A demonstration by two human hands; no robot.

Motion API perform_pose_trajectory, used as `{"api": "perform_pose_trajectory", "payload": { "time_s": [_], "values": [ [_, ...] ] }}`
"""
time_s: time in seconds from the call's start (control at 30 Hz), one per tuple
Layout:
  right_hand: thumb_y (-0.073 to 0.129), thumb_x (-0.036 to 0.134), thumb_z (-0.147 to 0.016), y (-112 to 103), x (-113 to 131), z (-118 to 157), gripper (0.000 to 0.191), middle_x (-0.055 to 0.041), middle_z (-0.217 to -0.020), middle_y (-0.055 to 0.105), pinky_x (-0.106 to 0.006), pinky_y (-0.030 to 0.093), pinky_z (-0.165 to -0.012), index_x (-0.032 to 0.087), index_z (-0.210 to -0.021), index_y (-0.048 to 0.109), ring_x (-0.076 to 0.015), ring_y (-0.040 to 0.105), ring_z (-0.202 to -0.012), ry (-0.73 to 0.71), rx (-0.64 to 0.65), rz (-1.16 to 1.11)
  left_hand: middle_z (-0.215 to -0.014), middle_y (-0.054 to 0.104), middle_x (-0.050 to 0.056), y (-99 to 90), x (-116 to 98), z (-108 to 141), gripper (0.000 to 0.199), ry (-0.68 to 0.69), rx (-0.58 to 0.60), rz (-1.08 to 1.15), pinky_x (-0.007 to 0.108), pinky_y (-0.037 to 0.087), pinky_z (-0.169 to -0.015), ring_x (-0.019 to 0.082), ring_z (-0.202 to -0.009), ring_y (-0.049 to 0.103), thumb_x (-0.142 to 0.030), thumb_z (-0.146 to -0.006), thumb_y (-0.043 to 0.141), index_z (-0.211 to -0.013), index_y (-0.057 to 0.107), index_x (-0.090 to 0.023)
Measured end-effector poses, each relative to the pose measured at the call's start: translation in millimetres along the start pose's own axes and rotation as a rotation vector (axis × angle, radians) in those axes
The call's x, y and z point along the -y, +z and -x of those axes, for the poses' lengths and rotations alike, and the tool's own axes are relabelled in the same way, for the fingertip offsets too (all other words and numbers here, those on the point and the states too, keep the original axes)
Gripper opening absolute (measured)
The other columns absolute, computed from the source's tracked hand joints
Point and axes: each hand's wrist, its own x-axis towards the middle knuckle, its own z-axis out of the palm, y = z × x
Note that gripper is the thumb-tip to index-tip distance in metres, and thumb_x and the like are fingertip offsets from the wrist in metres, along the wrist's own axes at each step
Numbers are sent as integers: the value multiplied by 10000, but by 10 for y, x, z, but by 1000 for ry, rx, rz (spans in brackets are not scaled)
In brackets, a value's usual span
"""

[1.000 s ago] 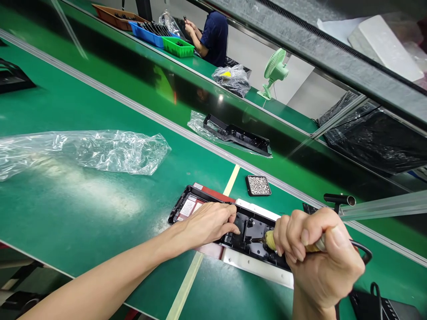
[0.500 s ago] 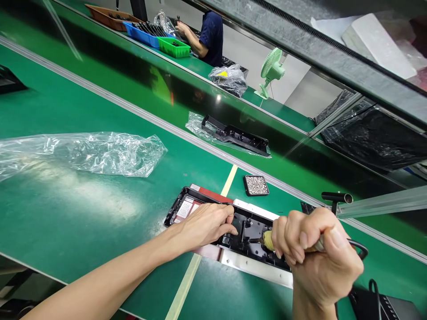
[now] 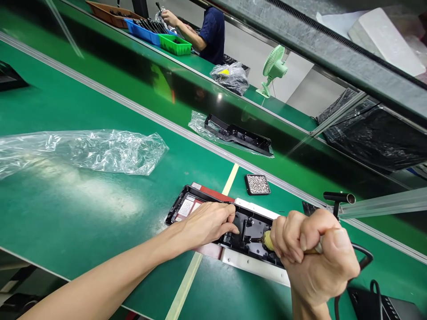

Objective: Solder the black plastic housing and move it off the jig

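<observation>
A long black plastic housing (image 3: 178,205) lies in a fixture with white blocks (image 3: 255,263) and red-brown parts. My left hand (image 3: 213,222) rests over the middle of the housing, its fingers curled at the inner edge; whether they pinch anything is hidden. My right hand (image 3: 313,253) is wrapped round a yellow-handled tool (image 3: 267,240), seemingly a soldering iron or screwdriver, whose dark shaft points left into the housing. A small black tray of silvery pieces (image 3: 258,184) sits behind the housing.
Clear plastic film (image 3: 113,151) lies at left. Another black housing (image 3: 238,135) rests on film beyond the metal rail. A black pipe-like holder (image 3: 339,198) and a black device with a cable (image 3: 383,304) are at right. Across the bench, a person (image 3: 213,35) works near bins (image 3: 175,45).
The view has shifted slightly. My right hand has tilted a little with the tool. The other person's hands have moved left, over the blue bin.
</observation>
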Motion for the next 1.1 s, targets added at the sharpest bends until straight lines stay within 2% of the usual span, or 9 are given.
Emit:
{"api": "perform_pose_trajectory", "payload": {
  "time_s": [0.47,1.1],
  "values": [
    [521,420,-921,31,-35,21,392,64,-435,338,-201,270,-374,196,-603,475,-79,277,-366,-18,-16,-12,-671,592,-50,8,10,-4,299,-1,5,-26,280,196,-553,146,-623,539,-405,-940,678,-790,512,-207],
    [519,409,-920,42,-44,7,384,61,-430,341,-200,270,-378,195,-603,488,-78,274,-368,-4,-21,-16,-669,598,-38,2,4,0,304,8,1,-32,280,200,-546,155,-614,543,-414,-943,671,-788,512,-206]
  ]
}}
